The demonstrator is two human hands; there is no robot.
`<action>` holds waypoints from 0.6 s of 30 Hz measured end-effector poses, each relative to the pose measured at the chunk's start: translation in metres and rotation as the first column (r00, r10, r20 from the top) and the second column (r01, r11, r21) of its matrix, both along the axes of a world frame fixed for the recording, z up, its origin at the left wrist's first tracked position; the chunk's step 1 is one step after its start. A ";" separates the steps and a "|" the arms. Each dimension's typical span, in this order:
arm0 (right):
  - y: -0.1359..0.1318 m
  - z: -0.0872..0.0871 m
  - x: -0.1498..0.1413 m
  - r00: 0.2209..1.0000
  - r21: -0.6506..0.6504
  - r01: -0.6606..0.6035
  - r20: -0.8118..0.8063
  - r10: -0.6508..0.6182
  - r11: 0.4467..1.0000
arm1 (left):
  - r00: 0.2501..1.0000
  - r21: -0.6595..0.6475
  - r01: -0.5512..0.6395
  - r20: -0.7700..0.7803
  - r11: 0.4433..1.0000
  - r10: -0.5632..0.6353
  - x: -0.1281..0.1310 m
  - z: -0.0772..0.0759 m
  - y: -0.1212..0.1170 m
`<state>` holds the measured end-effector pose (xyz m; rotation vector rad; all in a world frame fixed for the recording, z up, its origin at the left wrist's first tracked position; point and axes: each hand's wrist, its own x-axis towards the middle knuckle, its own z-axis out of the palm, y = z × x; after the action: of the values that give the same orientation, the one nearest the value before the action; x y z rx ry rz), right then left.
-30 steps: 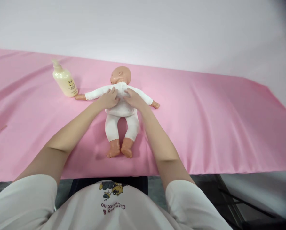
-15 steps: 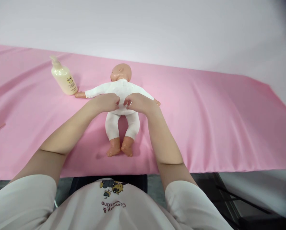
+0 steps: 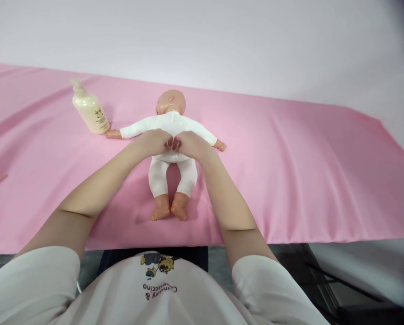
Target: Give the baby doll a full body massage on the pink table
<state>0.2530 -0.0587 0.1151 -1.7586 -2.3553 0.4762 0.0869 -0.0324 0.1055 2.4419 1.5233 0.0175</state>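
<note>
A baby doll [image 3: 172, 121] with a white cloth body lies on its front, its feet toward me and its head turned to the left. Its arms are spread out to both sides. My left hand [image 3: 157, 141] rests on the left half of its lower back, fingers curled in and pressed to the cloth. Close beside it on the right half, my right hand [image 3: 190, 143] has its fingers curled the same way. The two hands almost meet over the middle of the back. The fingertips are partly hidden, and both hands appear to pinch the doll's cloth back.
A cream pump bottle [image 3: 91, 113] stands at the left, by the doll's left-side hand. Pink cloth [image 3: 290, 180] with folds covers the table, and its front edge runs just before my body. A small thin orange piece [image 3: 3, 177] lies far left. Behind is a white wall [image 3: 202, 40].
Both hands have moved closer together over the middle of the doll's back, and their fingers are more curled. The doll and the bottle have stayed in place.
</note>
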 end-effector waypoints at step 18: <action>0.034 -0.025 0.007 1.000 0.216 0.001 -0.028 0.005 0.976 | 0.998 0.298 0.005 0.055 0.954 -0.023 0.003 -0.026 0.024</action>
<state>0.2597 -0.0244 0.0900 -1.6405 -2.2909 0.2321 0.0904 -0.0083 0.0796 2.6534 1.5771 0.3371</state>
